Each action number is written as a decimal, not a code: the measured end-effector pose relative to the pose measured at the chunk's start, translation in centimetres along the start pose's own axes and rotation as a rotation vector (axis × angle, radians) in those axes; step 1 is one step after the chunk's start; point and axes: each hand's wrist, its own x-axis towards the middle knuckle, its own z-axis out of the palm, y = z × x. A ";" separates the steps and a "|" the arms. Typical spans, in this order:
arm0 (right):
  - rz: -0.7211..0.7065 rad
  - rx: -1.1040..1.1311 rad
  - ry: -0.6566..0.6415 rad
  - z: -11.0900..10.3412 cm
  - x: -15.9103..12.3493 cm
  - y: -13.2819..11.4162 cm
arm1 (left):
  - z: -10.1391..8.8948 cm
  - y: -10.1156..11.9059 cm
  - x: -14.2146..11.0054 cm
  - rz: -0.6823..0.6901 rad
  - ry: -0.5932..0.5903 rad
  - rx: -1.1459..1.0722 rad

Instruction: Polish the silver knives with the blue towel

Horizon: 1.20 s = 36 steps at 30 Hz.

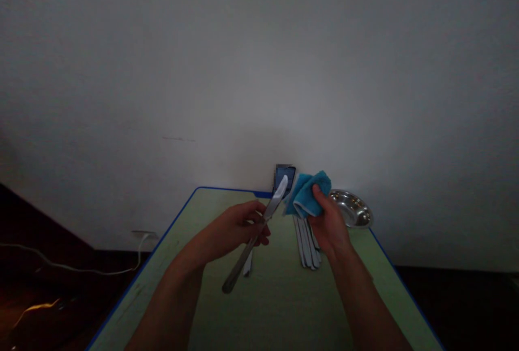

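Over the near part of a green tabletop (275, 313) with a blue edge, a stainless table knife (244, 260) is gripped in the left hand (239, 229), the fingers wrapped closed around it. The knife is tilted, with its handle pointing down toward the near left and its blade rising toward the far right. The right hand (329, 225) is clamped on a folded blue cloth (308, 197), which is held up just right of the blade; whether the two touch cannot be told. A short silver piece of cutlery (247, 265) lies on the tabletop beneath the knife. A row of flat-handled cutlery (307, 244) lies side by side under the right hand. A shallow steel dish (352, 209) is placed farther right, at the far corner. At the far edge, a dark rectangular object (285, 177) is seen, too obscured to identify. Off to the left, a white cable (77, 269) is run from a wall outlet (142, 234). A pale wall (259, 70) is seen behind everything.
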 end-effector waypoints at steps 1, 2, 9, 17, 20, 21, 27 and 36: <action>0.003 -0.001 -0.013 0.0 -0.1 -0.1 | -0.2 0.1 -0.1 0.008 0.026 -0.047; 0.009 -0.008 -0.028 0.1 -0.2 -0.1 | -0.3 0.3 -0.1 0.018 0.054 -0.090; 0.072 -0.107 -0.146 0.6 -1.0 1.3 | -0.4 0.7 0.3 0.089 0.269 -0.290; 0.085 -0.290 -0.353 1.1 -2.1 3.2 | 0.1 0.7 0.9 0.186 0.361 -0.339; 0.098 -0.307 -0.482 1.5 -2.7 3.1 | 0.1 0.7 0.9 0.256 0.377 -0.295; 0.096 -0.312 -0.507 1.6 -2.8 3.0 | 0.1 0.6 0.9 0.271 0.380 -0.271; 0.054 -0.385 -0.565 1.9 -3.3 3.0 | 0.2 0.6 1.0 0.275 0.409 -0.220; 0.113 -0.425 -0.574 1.8 -3.5 3.4 | 1.1 0.8 1.1 0.239 0.427 -0.254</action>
